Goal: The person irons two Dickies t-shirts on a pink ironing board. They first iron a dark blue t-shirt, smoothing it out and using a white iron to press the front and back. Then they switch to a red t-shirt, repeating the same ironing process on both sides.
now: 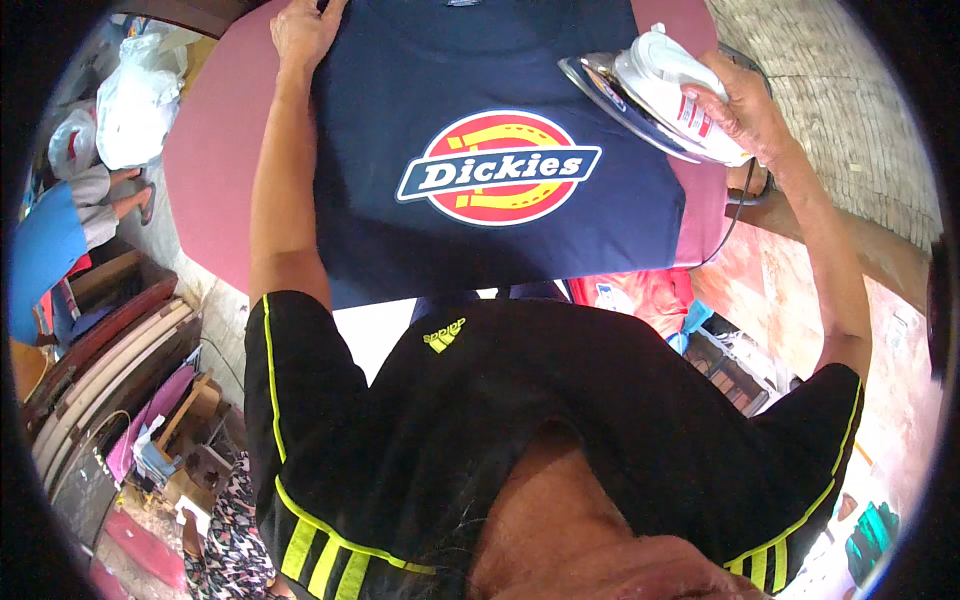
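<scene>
A navy shirt [500, 120] lies flat on a maroon counter [215, 160], front up, with a red, yellow and white oval print at its middle; the shirt is the landmark for all that follows. The left hand [300, 30] rests palm down on the shirt's far left corner, fingers spread flat and closed on nothing, the forearm running along the shirt's left edge. The right hand [735, 100] is over the shirt's far right corner, its fingers wrapped tight round the handle of a white iron [660, 90]. The iron is tilted, its metal soleplate turned toward the shirt's middle and its lower edge at or just above the cloth; contact cannot be told for certain. A dark cord [735, 205] runs from the iron down past the shirt's right edge and off the counter. The shirt's near hem overhangs the counter edge toward the person, who wears a black top with yellow-green stripes. Left of the shirt, beyond the counter, 2 white plastic bags [135, 100] sit on the floor, with another person's sandalled foot [140, 195] close by. Right of the shirt, below the counter, lies an orange-red bag [640, 295].
</scene>
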The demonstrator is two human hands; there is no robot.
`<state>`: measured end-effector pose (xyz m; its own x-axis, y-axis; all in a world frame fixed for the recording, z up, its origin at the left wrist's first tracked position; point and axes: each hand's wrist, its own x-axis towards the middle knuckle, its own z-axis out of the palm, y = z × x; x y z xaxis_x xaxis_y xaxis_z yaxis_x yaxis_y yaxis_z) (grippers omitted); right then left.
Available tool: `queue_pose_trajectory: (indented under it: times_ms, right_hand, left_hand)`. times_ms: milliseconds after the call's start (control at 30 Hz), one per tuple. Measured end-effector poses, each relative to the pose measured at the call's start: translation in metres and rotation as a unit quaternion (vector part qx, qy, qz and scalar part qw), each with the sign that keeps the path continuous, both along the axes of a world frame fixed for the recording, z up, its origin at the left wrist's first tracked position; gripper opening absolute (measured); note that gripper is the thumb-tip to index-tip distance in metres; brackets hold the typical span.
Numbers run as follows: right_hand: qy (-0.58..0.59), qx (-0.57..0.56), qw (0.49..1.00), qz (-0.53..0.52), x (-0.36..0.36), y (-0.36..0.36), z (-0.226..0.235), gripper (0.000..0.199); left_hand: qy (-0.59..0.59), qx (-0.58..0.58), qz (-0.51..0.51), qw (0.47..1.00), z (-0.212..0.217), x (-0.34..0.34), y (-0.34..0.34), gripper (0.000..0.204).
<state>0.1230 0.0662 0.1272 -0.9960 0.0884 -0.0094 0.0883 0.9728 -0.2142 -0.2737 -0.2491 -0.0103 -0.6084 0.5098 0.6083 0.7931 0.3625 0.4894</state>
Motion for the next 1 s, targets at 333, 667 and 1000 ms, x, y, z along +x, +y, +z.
queue_pose_trajectory:
  times_ms: [333,667,1000]
  right_hand:
    - [-0.070,0.036,0.997,-0.007,-0.035,-0.035,-0.006,0.043]
    - [0.135,0.127,0.981,-0.058,0.037,0.029,-0.033,0.047]
    - [0.071,-0.052,0.915,-0.394,0.136,-0.113,0.012,0.035]
  left_hand:
    - [-0.044,0.036,-0.010,0.998,0.000,0.005,-0.007,0.024]
    - [-0.014,-0.106,0.027,0.994,-0.003,-0.018,-0.001,0.038]
    - [0.178,-0.081,-0.271,0.942,0.037,0.207,0.111,0.048]
